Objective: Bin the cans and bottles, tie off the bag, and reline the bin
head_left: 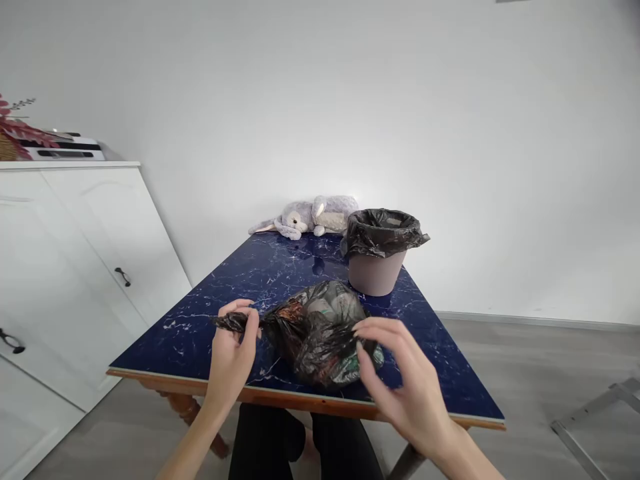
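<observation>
The bag (325, 340) is pinched at a twisted end by the left hand (235, 350) and opposite by the right hand (413, 377), presumably so it is kept taut.

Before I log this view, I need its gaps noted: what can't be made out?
All in the head view:
Exact contents of the filled bag: veiled by its dark film.
Floor of the bin: hidden by its black liner.
Rest of the red plant: cut off by the left edge.
</observation>
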The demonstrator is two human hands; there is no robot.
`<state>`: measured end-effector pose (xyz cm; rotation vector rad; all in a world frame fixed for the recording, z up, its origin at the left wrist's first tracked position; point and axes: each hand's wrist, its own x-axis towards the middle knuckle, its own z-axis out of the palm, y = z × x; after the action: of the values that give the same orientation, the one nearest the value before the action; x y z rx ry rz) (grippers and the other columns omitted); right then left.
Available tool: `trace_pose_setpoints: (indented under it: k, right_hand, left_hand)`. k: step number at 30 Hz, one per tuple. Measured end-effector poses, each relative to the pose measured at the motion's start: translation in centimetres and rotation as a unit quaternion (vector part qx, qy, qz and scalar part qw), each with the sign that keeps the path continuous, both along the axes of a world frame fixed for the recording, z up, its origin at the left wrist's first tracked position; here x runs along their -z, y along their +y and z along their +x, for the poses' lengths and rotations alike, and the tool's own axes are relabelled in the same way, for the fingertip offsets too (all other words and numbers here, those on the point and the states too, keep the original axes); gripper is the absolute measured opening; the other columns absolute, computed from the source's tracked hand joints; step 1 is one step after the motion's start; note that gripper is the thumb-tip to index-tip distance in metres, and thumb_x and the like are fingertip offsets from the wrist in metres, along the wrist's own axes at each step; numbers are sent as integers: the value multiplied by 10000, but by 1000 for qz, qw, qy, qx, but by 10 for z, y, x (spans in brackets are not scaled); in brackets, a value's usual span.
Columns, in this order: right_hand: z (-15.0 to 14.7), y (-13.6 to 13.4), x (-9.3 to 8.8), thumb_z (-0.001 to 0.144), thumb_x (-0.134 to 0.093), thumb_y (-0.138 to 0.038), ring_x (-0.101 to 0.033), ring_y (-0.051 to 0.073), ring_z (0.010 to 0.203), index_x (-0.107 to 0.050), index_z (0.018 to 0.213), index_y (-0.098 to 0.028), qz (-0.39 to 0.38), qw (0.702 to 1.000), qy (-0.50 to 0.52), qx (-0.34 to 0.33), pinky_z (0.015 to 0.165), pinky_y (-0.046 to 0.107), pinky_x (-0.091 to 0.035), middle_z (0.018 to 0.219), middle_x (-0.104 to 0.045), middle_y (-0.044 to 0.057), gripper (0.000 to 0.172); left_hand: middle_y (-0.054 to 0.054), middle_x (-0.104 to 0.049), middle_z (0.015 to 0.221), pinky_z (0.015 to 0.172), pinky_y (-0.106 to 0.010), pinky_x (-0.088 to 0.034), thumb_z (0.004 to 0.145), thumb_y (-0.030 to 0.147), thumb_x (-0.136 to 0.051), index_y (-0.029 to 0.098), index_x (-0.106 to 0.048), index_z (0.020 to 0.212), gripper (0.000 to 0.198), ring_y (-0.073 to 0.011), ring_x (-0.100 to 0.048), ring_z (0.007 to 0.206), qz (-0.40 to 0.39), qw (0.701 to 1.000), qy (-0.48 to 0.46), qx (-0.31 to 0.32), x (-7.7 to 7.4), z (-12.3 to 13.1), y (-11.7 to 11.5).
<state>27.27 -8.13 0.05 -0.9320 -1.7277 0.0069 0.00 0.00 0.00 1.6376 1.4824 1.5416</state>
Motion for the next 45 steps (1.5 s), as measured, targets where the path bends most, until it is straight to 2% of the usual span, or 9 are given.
trace_pose_setpoints:
  k: [3, 7, 17, 20, 24, 28, 32, 37, 45]
  right_hand:
    - [-21, -4, -24, 1005, -568, -83, -652, 267, 1233, -540, 1396, -289, 22, 991, -96, -91, 1016, 437, -567, 1305, -691, 105, 444]
    - [-33, 16, -25, 1075, -557, -211, -706, 232, 1102, -606, 1301, -227, -34, 967, -202, -154, 975, 388, -561, 1230, -746, 79, 232]
    - [-15, 21, 8, 1138, -437, -238, -670, 178, 690, -647, 1186, -218, -90, 944, -315, -28, 621, 322, -386, 947, -744, 13, 217]
    - [-12, 17, 8, 1136, -431, -216, -663, 163, 664, -633, 1198, -228, -97, 941, -323, -13, 585, 320, -328, 993, -742, 12, 212]
    - [-6, 12, 7, 1111, -480, -187, -669, 160, 677, -604, 1224, -235, -121, 930, -347, 0, 574, 319, -287, 1116, -736, 25, 175]
    - [5, 3, 5, 1119, -479, -227, -676, 181, 657, -609, 1110, -245, -170, 910, -377, 3, 562, 323, -253, 909, -716, -12, 131]
    - [16, -5, 9, 1114, -503, -253, -674, 188, 586, -602, 1080, -247, -198, 888, -414, 15, 537, 323, -209, 773, -701, -31, 104]
    - [22, -11, 25, 1072, -572, -235, -657, 207, 510, -591, 1099, -248, -183, 873, -450, 44, 521, 316, -148, 600, -617, -54, 36]
    - [26, -4, 40, 1087, -539, -346, -586, 201, 405, -422, 1514, -167, -137, 898, -400, 121, 492, 293, -166, 518, -588, -80, 478]
  left_hand:
    - [13, -592, 745, 576, -259, -506, 1000, 571, -591, 237, -589, 1237, 410, -181, -655, 676, 19, 1000, 23, 5, -12, 7, -11]
    - [-1, -619, 797, 621, -266, -536, 993, 596, -595, 240, -596, 1253, 440, -185, -671, 717, 21, 1000, 23, -4, -24, 7, -21]
    - [-45, -678, 982, 803, -315, -544, 1124, 442, -365, 235, -631, 1263, 365, -199, -682, 902, 72, 983, 165, -40, -8, -30, -30]
    - [-77, -688, 1113, 897, -336, -539, 1085, 260, -495, 223, -609, 1286, 235, -209, -681, 1022, 204, 951, 231, -28, -7, -25, -39]
    - [-41, -747, 1041, 988, -366, -493, 997, 62, -556, 230, -646, 1179, 263, -210, -695, 1074, 325, 873, 349, 103, -8, 1, -61]
    - [-34, -784, 966, 1092, -473, -413, 1037, 152, -534, 187, -686, 1116, 174, -251, -725, 1031, 286, 833, 458, 124, 5, 26, -67]
    - [-55, -775, 875, 930, -473, -487, 1107, 223, -439, 161, -693, 1096, 262, -254, -728, 826, 235, 792, 552, 111, 21, 28, -54]
    - [14, -619, 548, 841, -403, -516, 1132, 242, -369, 117, -672, 1213, 337, -198, -630, 504, 172, 800, 567, 96, 33, 19, -45]
    - [28, -560, 449, 824, -423, -512, 1131, 359, -356, 35, -539, 1506, 528, -233, -596, 452, 128, 798, 585, 60, 40, 14, -41]
